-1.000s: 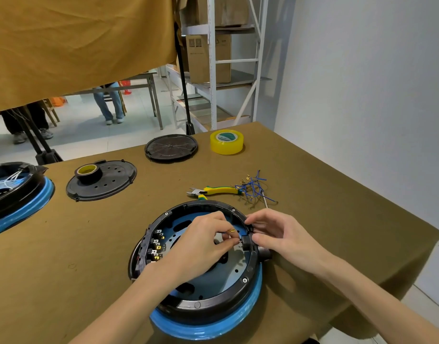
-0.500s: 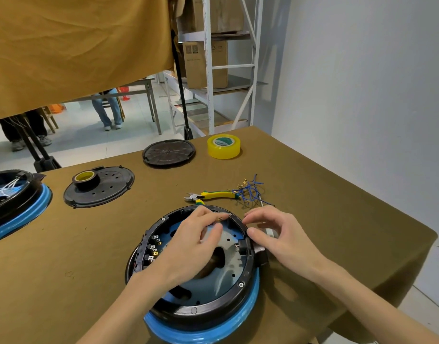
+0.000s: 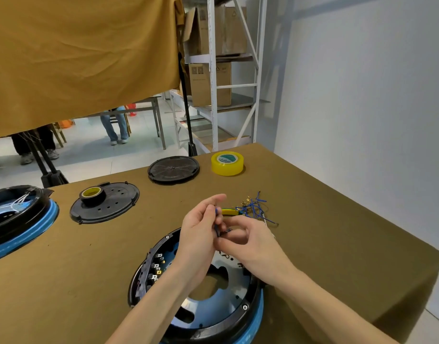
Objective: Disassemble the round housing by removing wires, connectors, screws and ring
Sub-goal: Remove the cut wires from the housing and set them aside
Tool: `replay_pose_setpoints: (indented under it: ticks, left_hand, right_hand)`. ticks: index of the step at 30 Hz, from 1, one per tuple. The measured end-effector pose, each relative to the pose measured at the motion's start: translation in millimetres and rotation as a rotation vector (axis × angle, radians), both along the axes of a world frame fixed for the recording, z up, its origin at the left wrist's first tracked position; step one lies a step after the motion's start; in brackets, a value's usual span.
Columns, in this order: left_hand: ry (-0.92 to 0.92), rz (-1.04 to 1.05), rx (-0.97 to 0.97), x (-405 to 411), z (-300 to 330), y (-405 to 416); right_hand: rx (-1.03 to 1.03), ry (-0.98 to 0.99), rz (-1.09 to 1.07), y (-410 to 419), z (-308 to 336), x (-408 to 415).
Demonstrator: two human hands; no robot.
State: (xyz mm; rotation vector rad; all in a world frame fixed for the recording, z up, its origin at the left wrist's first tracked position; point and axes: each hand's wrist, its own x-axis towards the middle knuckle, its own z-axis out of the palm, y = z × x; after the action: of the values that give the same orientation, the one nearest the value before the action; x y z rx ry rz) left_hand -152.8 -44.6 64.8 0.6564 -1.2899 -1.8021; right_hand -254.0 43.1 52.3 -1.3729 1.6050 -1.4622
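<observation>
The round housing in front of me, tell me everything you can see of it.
The round housing lies flat and open-side up at the table's near edge. It has a black, plastic-looking rim with screws, a blue band around its lower outside, and a shiny grey inner plate with a large cut-out. Brass-coloured terminals sit along its inner left wall. Both forearms cross above it; the hands hold a blue wire over its far rim.

Round housing [image 3: 213, 316] near rim cut by frame edge – pliers [image 3: 229, 211] mostly hidden behind left hand [image 3: 197, 234]
</observation>
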Motion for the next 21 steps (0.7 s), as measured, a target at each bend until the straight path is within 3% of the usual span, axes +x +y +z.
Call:
replay_pose_setpoints:
  ticks: [4, 7, 14, 18, 21]
  left_hand:
    - [-0.07, 0.021, -0.141, 0, -5, -7]
    - [-0.217, 0.091, -0.378, 6, -15, -13]
    - [-0.861, 0.078, -1.067, 35, -43, -27]
    - [-0.969, 0.103, -1.104, 43, -30, -28]
    - [-1.056, 0.115, -1.123, 59, -28, -27]
  right_hand:
    - [-0.014, -0.004, -0.005, 1, -1, -4]
    - [-0.044, 0.01, -0.136, -4, -2, -18]
    - [0.104, 0.314, -0.497, -49, -8, -95]
    - [0.259, 0.551, -0.505, -62, -7, -105]
    - [0.16, 0.5, -0.354, -47, 0, -83]
